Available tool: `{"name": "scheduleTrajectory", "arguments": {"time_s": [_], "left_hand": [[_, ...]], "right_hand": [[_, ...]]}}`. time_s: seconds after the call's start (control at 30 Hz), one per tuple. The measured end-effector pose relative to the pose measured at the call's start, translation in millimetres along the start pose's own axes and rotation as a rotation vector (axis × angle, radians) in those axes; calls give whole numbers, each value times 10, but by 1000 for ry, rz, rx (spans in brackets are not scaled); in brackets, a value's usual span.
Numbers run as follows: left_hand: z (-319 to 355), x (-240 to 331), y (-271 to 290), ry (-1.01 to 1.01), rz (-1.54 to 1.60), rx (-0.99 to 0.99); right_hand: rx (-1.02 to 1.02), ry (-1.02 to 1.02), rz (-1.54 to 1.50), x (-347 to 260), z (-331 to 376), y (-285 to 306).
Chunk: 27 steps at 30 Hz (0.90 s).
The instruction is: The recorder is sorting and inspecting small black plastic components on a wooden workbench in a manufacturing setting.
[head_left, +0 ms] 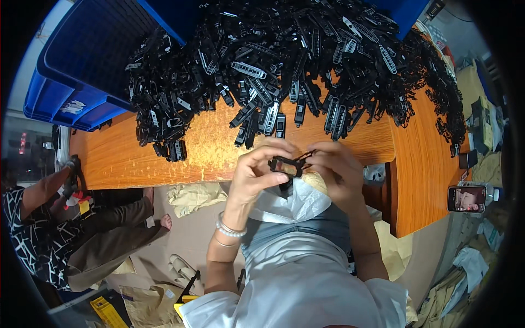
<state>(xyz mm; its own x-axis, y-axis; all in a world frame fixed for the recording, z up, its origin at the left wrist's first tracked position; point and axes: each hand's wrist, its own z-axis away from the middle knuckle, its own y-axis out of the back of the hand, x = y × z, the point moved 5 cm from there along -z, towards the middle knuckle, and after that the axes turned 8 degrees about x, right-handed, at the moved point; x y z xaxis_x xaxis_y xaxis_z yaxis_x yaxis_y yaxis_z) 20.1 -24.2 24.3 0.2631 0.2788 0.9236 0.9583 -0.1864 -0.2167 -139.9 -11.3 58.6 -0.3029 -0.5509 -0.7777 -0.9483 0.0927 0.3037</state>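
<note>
Black frame (pixel 298 170) is pinched by left hand (pixel 250 174), thin piece (pixel 305 158) by right hand (pixel 342 174)

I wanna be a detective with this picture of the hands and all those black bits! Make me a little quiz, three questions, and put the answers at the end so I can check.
1. Which wrist wears the white beaded bracelet, left or right?
2. What colour is the big crate at the left end of the table?
a) red
b) blue
c) green
3. True or false: the left hand is holding a black part shaped like a little frame.

Key:
1. Left.
2. b) blue.
3. True.
</note>
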Motion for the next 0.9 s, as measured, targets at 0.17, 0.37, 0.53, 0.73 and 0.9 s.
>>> {"name": "scheduleTrajectory", "arguments": {"time_s": [0.17,0.37,0.53,0.73,0.9], "left_hand": [[95,-110,-175,554,676,-20],[143,-165,-325,689,662,-192],[142,-216,-367,698,693,-245],[108,-274,-420,724,635,-228],[114,-302,-425,739,625,-193]], "right_hand": [[20,-4,-34,24,79,88],[-77,115,49,-46,14,74],[-71,303,238,-53,37,107],[10,248,189,-37,71,180],[-121,247,268,-32,15,170]]}}
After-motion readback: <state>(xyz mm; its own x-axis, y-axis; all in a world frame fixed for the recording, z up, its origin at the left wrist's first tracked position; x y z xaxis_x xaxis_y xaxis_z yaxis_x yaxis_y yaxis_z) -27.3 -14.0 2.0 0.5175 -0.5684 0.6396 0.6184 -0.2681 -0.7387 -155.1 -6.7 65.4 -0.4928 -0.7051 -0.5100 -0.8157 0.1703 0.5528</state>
